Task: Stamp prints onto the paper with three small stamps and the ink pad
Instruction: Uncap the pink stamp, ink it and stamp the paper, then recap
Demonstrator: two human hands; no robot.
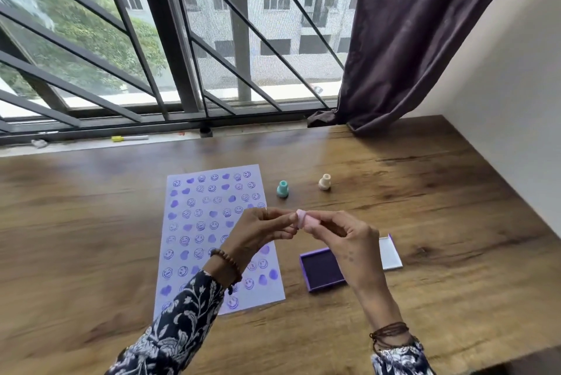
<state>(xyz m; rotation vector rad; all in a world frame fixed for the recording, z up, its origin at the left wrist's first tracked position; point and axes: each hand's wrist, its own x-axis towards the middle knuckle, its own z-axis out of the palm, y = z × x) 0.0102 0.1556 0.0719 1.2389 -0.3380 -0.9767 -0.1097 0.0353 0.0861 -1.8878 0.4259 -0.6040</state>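
A white paper (pixel 209 223) covered with several purple smiley and heart prints lies on the wooden table (pixel 91 223). A small pink stamp (pixel 305 220) is held above the table between both hands: my right hand (pixel 346 241) grips its body and the fingertips of my left hand (pixel 264 229) pinch its end. A teal stamp (pixel 282 189) and a cream stamp (pixel 324 182) stand upright beyond the paper's right edge. The open purple ink pad (pixel 321 268) lies right of the paper, partly behind my right hand, with its lid (pixel 390 253) beside it.
A barred window (pixel 182 40) runs along the table's far edge, with a yellow-capped marker (pixel 129 138) on the sill. A dark curtain (pixel 409 40) hangs at the back right and a white wall (pixel 516 101) borders the table's right side.
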